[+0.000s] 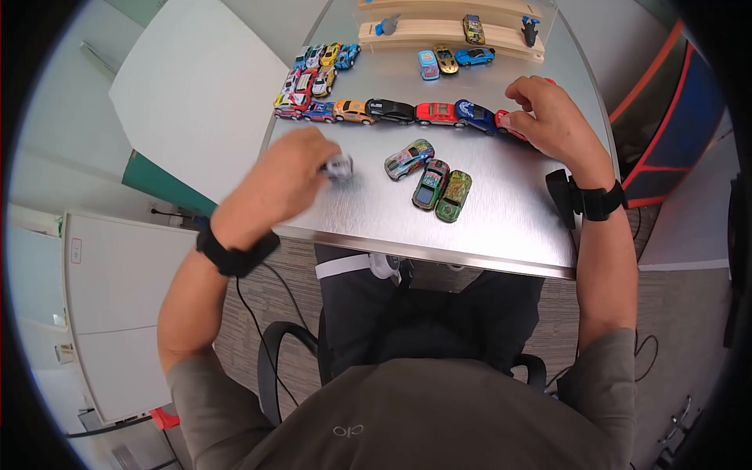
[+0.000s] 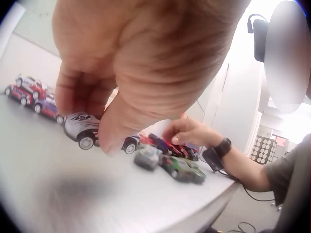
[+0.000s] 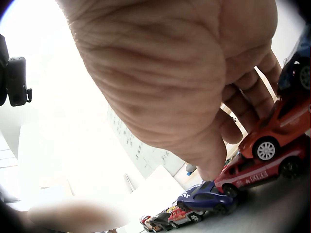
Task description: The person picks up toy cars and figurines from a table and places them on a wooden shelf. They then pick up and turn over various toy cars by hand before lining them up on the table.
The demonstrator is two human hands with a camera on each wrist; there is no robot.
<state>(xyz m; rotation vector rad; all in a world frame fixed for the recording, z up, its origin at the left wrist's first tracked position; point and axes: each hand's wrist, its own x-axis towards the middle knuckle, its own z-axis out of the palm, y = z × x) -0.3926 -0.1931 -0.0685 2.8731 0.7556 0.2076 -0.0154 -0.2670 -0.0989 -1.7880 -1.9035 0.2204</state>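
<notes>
My left hand [image 1: 286, 176] pinches a white toy car [image 2: 82, 127] with dark markings between thumb and fingers. It holds the car above the metal table, left of three loose toy cars, one of them a green camouflage car [image 1: 453, 196]. My right hand [image 1: 552, 121] is at the right end of a row of toy cars, fingers loosely bent. Its thumb tip is right at a red car [image 3: 252, 175], beside a dark blue car [image 3: 206, 198]. An orange-red car [image 3: 279, 128] is near the fingers in the right wrist view; the palm hides part of the row.
The row bends at the left, by an orange car [image 1: 354, 111], toward several more cars at the table's back left. A wooden rack [image 1: 439, 33] stands at the back, with three cars in front, including a bright blue one [image 1: 475, 57]. The table's front edge [image 1: 439, 254] is near my lap.
</notes>
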